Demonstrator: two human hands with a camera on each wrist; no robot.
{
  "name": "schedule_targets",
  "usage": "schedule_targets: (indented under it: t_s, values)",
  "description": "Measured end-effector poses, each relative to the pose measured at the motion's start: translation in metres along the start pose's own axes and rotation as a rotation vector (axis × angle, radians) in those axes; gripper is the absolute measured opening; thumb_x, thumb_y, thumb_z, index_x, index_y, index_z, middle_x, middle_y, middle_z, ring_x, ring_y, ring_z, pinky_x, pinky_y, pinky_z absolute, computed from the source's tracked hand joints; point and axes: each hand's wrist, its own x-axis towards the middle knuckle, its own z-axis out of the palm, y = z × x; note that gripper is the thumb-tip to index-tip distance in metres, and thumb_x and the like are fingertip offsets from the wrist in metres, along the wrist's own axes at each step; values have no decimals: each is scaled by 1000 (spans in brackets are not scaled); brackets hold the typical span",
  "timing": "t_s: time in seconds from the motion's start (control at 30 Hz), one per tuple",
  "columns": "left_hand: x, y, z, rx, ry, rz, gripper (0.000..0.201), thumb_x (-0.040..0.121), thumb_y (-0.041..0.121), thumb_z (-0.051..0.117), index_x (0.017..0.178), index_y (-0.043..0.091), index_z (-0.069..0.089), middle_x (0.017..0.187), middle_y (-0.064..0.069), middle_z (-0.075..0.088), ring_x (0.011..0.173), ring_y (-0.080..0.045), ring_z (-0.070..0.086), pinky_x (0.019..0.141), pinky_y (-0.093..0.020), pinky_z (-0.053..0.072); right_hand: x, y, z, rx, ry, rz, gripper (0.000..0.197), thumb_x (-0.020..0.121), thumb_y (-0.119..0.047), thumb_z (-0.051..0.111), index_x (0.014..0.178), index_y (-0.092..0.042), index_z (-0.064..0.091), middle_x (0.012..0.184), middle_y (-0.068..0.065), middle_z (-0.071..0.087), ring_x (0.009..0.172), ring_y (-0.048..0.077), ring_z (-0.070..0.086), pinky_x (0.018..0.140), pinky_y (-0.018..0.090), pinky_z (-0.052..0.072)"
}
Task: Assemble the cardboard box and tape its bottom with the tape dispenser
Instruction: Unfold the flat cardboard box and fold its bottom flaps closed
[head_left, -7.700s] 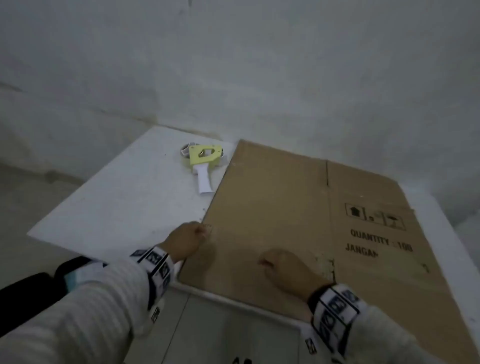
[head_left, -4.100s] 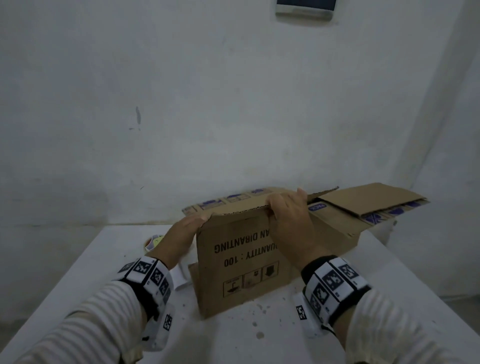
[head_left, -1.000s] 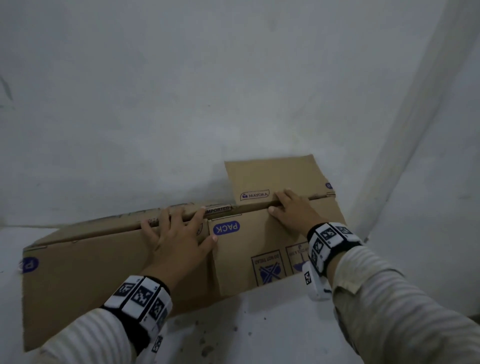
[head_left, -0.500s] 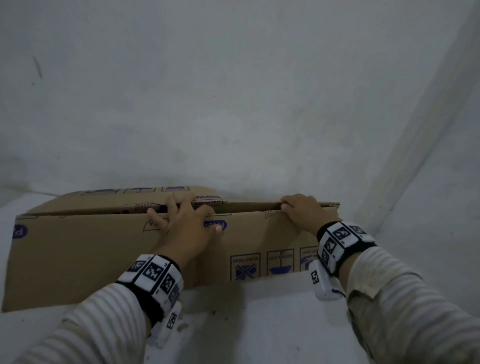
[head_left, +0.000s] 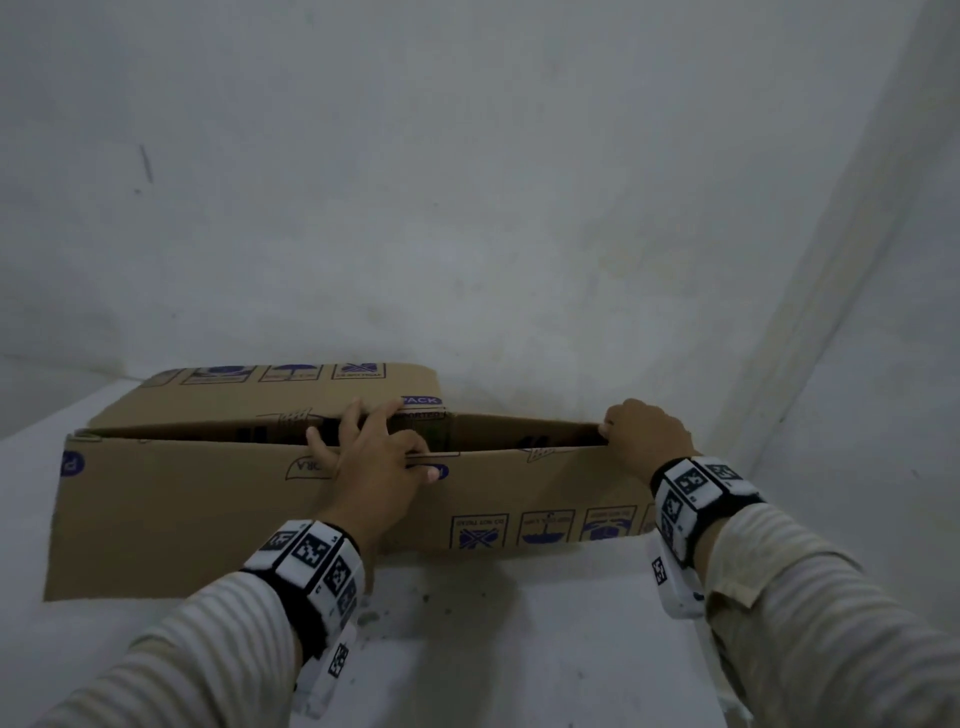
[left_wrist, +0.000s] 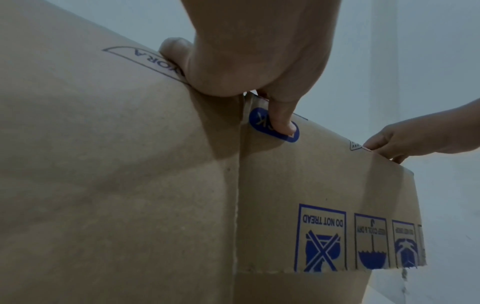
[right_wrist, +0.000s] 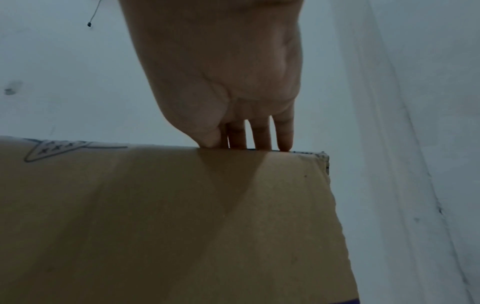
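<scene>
Cardboard box (head_left: 218, 514): upside-down on white table (head_left: 519, 639), half-opened | left hand (head_left: 382, 457): clamped over near panel's top edge, mid-span | right hand (head_left: 644, 436): fingers hooked on same edge, right corner.

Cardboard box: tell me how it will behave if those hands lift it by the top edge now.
The cardboard box is barely opened, only a narrow gap between its panels, so it will probably flex and skew rather than hold shape. It looks empty, so likely light. The left hand and right hand grip only the thin upper edge, which may buckle at the creases.
</scene>
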Motion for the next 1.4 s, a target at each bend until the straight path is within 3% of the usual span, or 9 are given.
schedule_targets:
  t_s: [0.3, 0.4, 0.53, 0.63, 0.8, 0.93, 1.13, 1.27, 1.4]
  values:
    - [-15, -10, -23, -89, -12, 119, 11, 78, 45, 69, 74, 40, 60, 153, 16, 24, 147, -20, -5, 112, -58, -17, -18, -4, -20, 6, 74, 7, 30, 100, -24, 39, 96, -7, 64, 96, 11, 59, 95, 32, 60, 79, 39, 51]
    - [-24, -19, -32, -96, -35, 157, 11, 78, 45, 68, 74, 40, 59, 153, 17, 23, 147, -19, -6, 112, -56, -19, -28, -10, -22, -6, 84, 43, 30, 100, -24, 39, 77, -11, 53, 84, 10, 52, 94, 32, 60, 72, 35, 45]
    - [-35, -44, -41, -56, -51, 211, 12, 76, 48, 68, 74, 42, 57, 151, 19, 24, 146, -18, -4, 114, -57, -9, -47, -23, -19, -35, 32, 125, 45, 99, -23, 41, 55, -14, 35, 62, 1, 39, 64, 25, 50, 63, 31, 40]
    - [-41, -68, -50, -39, -81, 206, 13, 76, 49, 67, 75, 46, 54, 152, 17, 23, 146, -21, 0, 115, -55, 1, -62, -35, -22, -48, -41, 160, 46, 98, -18, 43, 52, -12, 37, 57, 1, 40, 57, 21, 45, 60, 29, 40]
    - [-44, -96, -59, -87, -111, 194, 12, 78, 46, 68, 89, 42, 64, 155, 13, 19, 147, -24, 1, 116, -52, 3, -93, -49, -34, -116, -176, 231, 42, 93, -14, 50, 52, -11, 41, 56, 1, 46, 49, 13, 41, 60, 28, 41]
    - [-44, -111, -65, -77, -119, 237, 13, 78, 45, 67, 91, 41, 65, 156, 12, 18, 148, -26, 0, 117, -53, 5, -122, -61, -36, -136, -183, 312, 42, 96, -23, 49, 56, -12, 44, 60, 1, 48, 52, 13, 45, 61, 28, 43]
    - [-49, -133, -76, -120, -131, 309, 11, 79, 41, 68, 83, 41, 58, 157, 6, 19, 147, -28, 6, 117, -49, 14, -152, -81, -41, -137, -138, 368, 36, 97, -19, 45, 61, -11, 46, 60, 0, 42, 71, 23, 53, 66, 29, 44]
    - [-47, -156, -85, -156, -123, 299, 10, 79, 37, 69, 87, 35, 63, 156, 0, 21, 143, -27, 20, 115, -46, 25, -156, -86, -44, -75, -130, 358, 43, 96, -23, 48, 55, -12, 41, 58, 1, 45, 52, 14, 44, 60, 28, 42]
    - [-41, -173, -88, -242, -211, 208, 13, 83, 34, 67, 89, 37, 56, 155, -7, 22, 144, -29, 22, 114, -47, 31, -156, -92, -46, -64, -225, 275, 46, 94, -31, 53, 54, -13, 38, 55, 0, 42, 47, 12, 39, 45, 21, 31]
